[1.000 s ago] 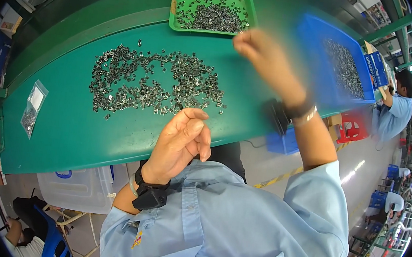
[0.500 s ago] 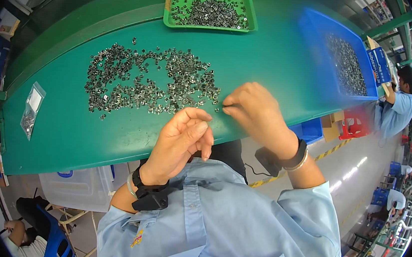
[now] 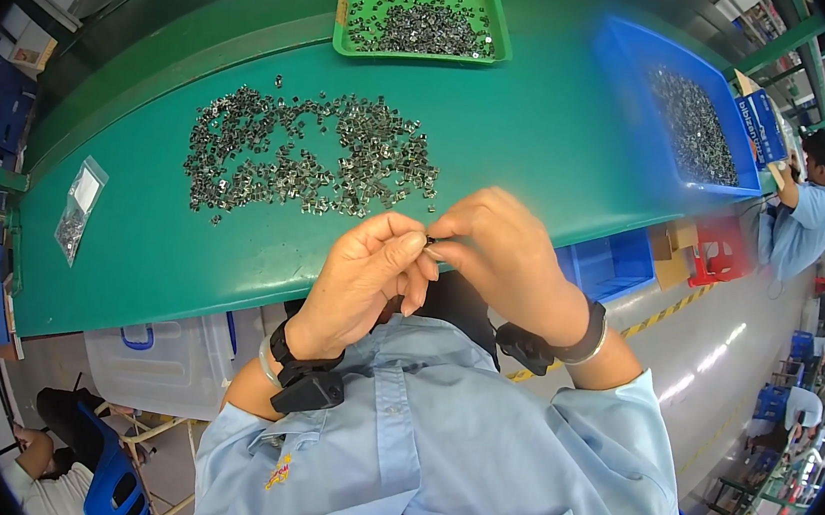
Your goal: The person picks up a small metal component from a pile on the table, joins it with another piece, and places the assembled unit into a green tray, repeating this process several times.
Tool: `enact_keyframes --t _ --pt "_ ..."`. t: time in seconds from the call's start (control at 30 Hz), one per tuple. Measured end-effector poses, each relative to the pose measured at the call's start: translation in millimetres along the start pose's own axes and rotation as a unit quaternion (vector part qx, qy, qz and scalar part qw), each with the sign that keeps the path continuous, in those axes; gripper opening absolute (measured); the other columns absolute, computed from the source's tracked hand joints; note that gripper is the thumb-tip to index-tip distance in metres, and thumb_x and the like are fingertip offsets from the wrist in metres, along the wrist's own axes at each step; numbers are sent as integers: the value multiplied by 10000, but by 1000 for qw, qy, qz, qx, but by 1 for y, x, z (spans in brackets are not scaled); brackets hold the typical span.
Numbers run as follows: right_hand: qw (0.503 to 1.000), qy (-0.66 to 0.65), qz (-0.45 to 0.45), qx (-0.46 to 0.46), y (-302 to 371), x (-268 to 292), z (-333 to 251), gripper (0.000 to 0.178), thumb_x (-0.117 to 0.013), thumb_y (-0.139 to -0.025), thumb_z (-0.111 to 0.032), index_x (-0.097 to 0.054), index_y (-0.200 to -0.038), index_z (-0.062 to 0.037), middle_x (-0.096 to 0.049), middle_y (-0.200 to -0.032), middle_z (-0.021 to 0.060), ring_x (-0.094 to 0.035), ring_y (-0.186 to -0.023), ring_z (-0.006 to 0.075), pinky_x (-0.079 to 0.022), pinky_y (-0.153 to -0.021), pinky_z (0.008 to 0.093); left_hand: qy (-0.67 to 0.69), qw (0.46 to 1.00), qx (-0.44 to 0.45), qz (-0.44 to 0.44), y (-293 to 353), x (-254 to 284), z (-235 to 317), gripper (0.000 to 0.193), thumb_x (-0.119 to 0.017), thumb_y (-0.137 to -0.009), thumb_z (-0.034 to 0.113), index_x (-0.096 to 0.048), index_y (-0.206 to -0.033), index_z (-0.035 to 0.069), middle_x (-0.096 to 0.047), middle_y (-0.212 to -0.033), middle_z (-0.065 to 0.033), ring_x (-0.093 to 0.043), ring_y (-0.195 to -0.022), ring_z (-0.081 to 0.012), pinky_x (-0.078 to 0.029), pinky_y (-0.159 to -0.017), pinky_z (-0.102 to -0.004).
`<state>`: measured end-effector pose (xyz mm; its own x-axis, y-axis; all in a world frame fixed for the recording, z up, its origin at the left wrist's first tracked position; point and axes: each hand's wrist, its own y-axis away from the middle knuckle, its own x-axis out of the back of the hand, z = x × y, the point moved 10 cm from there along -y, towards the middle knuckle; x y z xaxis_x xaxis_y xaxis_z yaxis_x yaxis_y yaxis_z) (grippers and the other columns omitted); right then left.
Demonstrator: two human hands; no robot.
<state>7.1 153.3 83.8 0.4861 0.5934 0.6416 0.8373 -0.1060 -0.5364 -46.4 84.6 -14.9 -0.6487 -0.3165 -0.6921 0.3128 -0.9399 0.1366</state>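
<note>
My left hand point(image 3: 362, 274) and my right hand point(image 3: 505, 255) meet fingertip to fingertip in front of the bench's near edge. Between their pinched thumbs and forefingers a tiny dark metal part point(image 3: 429, 242) just shows, mostly covered by the fingers. Both hands are closed, the left one with its other fingers curled inward. Beyond them, small shiny metal parts point(image 3: 373, 153) lie spread in a wide loose patch on the green bench top point(image 3: 141, 259).
A green tray point(image 3: 341, 24) with more of these parts stands at the back. At the right is a blue bin point(image 3: 621, 88) holding many small pieces. A clear bag point(image 3: 81, 208) lies far left. A co-worker point(image 3: 801, 213) works beyond the bin.
My right hand has come away from the patch's right edge, toward me, and its fingertips now touch those of my left hand. The left hand has stayed nearly in place.
</note>
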Motion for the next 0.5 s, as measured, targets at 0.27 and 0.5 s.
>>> enact_keyframes --t 0.27,0.5 --pt "1000 -6 -28 -6 -7 -12 -6 240 -718 -704 -23 -590 -905 -50 -593 -853 68 -587 -783 254 -470 -661 337 -56 998 -13 14 5 2 7 180 -521 -956 190 -501 -992 15 -615 -825 -88 -588 -604 -112 -449 -471 -223" --pt "991 -90 -61 -79 -8 -17 4 256 -716 -706 -15 -593 -928 -48 -579 -855 82 -587 -819 268 -472 -682 341 -16 1000 3 -8 7 6 7 189 -517 -957 183 -515 -1014 2 -615 -855 -104 -591 -613 -124 -454 -480 -233"
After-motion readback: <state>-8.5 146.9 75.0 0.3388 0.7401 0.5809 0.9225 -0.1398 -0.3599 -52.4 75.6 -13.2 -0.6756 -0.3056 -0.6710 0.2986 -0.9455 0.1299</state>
